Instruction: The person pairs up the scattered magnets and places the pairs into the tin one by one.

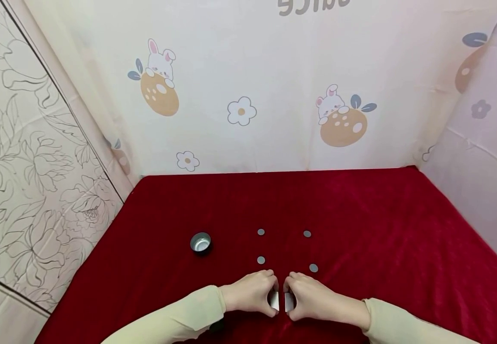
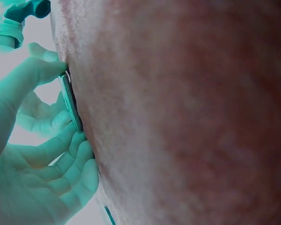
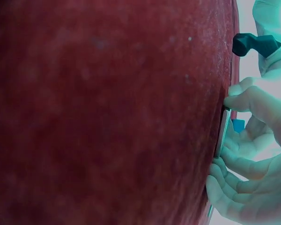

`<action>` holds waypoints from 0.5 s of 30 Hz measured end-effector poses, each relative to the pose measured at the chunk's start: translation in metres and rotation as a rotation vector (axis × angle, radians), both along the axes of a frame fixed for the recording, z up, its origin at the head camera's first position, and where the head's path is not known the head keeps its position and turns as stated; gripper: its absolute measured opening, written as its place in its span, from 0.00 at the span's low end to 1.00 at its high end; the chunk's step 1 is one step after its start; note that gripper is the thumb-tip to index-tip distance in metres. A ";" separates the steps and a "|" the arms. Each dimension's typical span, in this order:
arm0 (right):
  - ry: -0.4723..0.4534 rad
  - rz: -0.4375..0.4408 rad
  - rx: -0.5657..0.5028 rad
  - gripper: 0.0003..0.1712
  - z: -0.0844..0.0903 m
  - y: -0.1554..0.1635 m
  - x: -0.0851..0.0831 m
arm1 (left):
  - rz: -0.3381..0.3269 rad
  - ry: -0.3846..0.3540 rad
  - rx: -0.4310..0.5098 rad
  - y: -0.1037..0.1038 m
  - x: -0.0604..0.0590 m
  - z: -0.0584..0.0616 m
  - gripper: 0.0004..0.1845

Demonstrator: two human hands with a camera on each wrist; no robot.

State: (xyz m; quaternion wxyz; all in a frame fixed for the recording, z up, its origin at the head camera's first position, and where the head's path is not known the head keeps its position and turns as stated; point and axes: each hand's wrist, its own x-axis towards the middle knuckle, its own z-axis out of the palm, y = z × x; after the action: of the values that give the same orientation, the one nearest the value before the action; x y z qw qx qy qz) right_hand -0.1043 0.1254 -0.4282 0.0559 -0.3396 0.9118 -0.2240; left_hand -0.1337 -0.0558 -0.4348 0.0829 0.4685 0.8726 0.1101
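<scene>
My left hand [image 1: 250,291] pinches a thin, flat silvery piece [image 1: 275,302] by its ends, thumb at the near end and fingers at the far end. The right hand [image 1: 319,298] grips a similar grey flat piece [image 1: 290,302] the same way. Both hands are low at the red cloth, knuckles facing with a narrow gap between the two pieces. In the left wrist view the left piece [image 2: 71,102] shows edge-on, close to the cloth. The right piece [image 3: 222,133] appears likewise in the right wrist view. Several small grey discs, like coins, lie beyond the hands, one disc [image 1: 261,260] nearest the left fingers and another [image 1: 313,268] by the right.
Two further discs lie farther back, a left one [image 1: 261,232] and a right one [image 1: 307,234]. A small round metal bowl [image 1: 201,244] stands to the left of them. Red cloth [image 1: 381,229] covers the table, and a printed curtain [image 1: 274,143] rises along its back edge.
</scene>
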 end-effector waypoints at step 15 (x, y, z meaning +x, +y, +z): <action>-0.261 -0.030 -0.149 0.19 0.001 -0.002 -0.003 | 0.023 -0.149 0.024 -0.005 -0.002 0.001 0.18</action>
State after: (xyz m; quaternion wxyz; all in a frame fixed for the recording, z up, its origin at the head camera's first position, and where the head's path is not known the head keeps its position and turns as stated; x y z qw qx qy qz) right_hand -0.1076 0.1233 -0.4277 0.1451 -0.2974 0.8826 -0.3340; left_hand -0.1359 -0.0612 -0.4334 0.1408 0.4498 0.8681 0.1559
